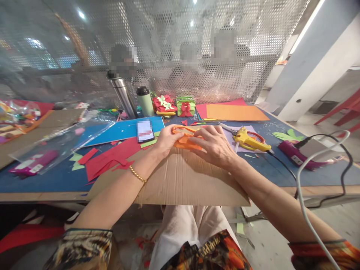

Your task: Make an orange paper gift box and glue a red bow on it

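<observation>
Between my two hands is a small orange paper box (pixel 188 142), its rim showing at the top and its front partly hidden by fingers. My left hand (pixel 168 140) grips its left side, thumb at the front. My right hand (pixel 213 145) is closed over its right side, with fingers across the front. The box rests on or just above a brown cardboard sheet (pixel 180 176). Left of it lie a phone (pixel 145 130) with a lit screen and red paper pieces (pixel 112 157). To its right are a yellow glue gun (pixel 249 139) and scissors (pixel 227 128).
Finished-looking green (pixel 185 107) and red (pixel 164 104) paper boxes with bows stand at the back, beside a green tumbler (pixel 145 101) and steel flask (pixel 123 95). Orange sheets (pixel 236 112) lie back right. A power strip (pixel 298 153) with looping cables sits at right.
</observation>
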A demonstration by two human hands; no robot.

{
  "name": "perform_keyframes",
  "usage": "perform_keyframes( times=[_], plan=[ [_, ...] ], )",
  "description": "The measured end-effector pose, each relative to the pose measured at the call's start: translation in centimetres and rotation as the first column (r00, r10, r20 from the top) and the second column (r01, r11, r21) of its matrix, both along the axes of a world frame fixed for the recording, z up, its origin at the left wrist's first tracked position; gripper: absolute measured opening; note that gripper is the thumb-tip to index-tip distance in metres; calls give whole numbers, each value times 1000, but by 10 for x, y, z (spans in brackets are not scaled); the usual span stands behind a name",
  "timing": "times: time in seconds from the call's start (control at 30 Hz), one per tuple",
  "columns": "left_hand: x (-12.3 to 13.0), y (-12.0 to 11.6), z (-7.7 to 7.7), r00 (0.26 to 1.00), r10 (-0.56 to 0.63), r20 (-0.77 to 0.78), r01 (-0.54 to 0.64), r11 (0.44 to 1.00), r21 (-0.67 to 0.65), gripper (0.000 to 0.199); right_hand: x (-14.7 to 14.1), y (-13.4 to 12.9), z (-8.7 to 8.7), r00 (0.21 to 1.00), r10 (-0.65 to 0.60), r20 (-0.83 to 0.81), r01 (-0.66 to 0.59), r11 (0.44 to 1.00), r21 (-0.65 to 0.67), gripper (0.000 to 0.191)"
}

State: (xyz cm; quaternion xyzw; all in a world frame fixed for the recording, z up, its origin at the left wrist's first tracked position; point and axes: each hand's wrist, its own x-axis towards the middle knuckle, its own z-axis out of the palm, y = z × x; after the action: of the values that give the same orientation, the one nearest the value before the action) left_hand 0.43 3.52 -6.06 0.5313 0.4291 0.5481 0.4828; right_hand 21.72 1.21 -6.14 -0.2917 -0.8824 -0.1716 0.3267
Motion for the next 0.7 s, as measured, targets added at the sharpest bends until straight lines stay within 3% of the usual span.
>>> perform_keyframes(
  times=[0.07,0.17,0.27,0.37,0.47,0.57,0.63,0.7],
  plan=[
    [-1,1,0,1000,6,-4,-6,1000,19,21,5,4,3,977,9,-214,-22,998,-57,26],
    [1,0,1,999,18,-33,-16,998,61,20,16,12,9,838,-115,-533,-23,969,-246,29],
    [2,-4,5,997,29,-74,-20,992,123,21,24,20,13,748,-217,-628,-205,824,-529,32],
    [3,-9,8,993,-9,-119,29,986,166,22,27,23,15,710,-252,-658,-380,650,-658,34],
    [1,-12,9,967,-95,-236,141,972,187,27,25,22,18,754,-230,-616,-464,477,-746,38],
    [1,-13,8,927,-120,-354,209,952,224,31,22,20,20,838,-177,-516,-459,283,-842,43],
    [1,-14,8,916,-111,-386,216,946,242,31,19,20,20,873,-145,-466,-428,231,-874,43],
    [2,-16,9,918,-101,-384,206,948,242,29,16,20,19,888,-116,-444,-413,219,-884,41]
  ],
)
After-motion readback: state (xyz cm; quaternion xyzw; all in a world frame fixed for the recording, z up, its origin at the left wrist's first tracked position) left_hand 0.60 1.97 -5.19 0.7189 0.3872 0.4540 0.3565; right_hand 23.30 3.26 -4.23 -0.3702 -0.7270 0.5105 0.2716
